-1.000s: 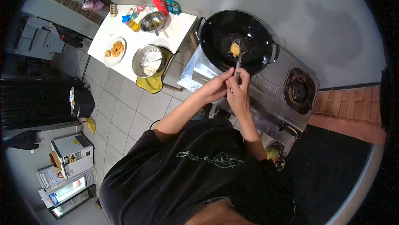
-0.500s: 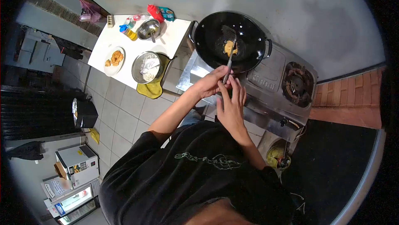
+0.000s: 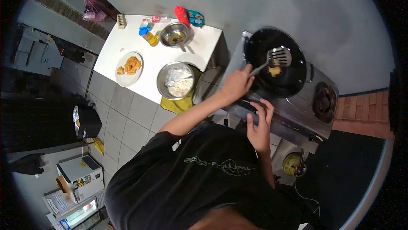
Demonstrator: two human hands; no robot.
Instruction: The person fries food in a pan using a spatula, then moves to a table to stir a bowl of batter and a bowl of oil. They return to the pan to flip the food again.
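Note:
My left hand (image 3: 236, 86) is closed round the handle of a slotted spatula (image 3: 279, 56). The spatula's head is over the black wok (image 3: 290, 85), beside and partly above a small golden piece of food (image 3: 275, 72). Below the wok, near the stove's front edge, my right hand (image 3: 260, 134) is apart from the spatula, fingers spread and holding nothing. The wok sits on the left part of the steel stove (image 3: 293, 119).
Left of the stove, a white table (image 3: 146, 73) bears a plate (image 3: 120, 81) of fried food, a bowl of white mixture (image 3: 180, 81), a smaller metal bowl (image 3: 174, 34) and bottles. An unused burner (image 3: 325, 102) is at the right.
My right hand has come off the spatula and moved lower right. The spatula's head has turned to show its slotted face. The view has shifted, so table and stove appear farther right.

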